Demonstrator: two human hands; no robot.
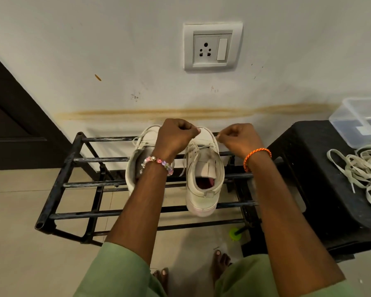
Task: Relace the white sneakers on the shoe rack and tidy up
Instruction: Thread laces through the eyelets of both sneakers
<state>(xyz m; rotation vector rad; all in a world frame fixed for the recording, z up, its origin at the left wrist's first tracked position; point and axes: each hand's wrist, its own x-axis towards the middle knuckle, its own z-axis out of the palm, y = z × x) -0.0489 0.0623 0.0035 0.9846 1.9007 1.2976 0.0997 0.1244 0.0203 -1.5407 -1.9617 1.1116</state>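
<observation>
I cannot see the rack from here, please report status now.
Left hand and right hand each pinch a lace end over the right sneaker. Left sneaker beside it on the rack. Nothing blocking.

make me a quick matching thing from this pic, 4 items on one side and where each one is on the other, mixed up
Things:
1. white sneakers
2. loose laces
3. clear plastic box
4. wall socket

Places:
A. heaped on the black stool, near side
B. on the wall above the rack
C. on the bars of the black shoe rack
D. on the black stool, against the wall

Pairs: 1-C, 2-A, 3-D, 4-B
</observation>
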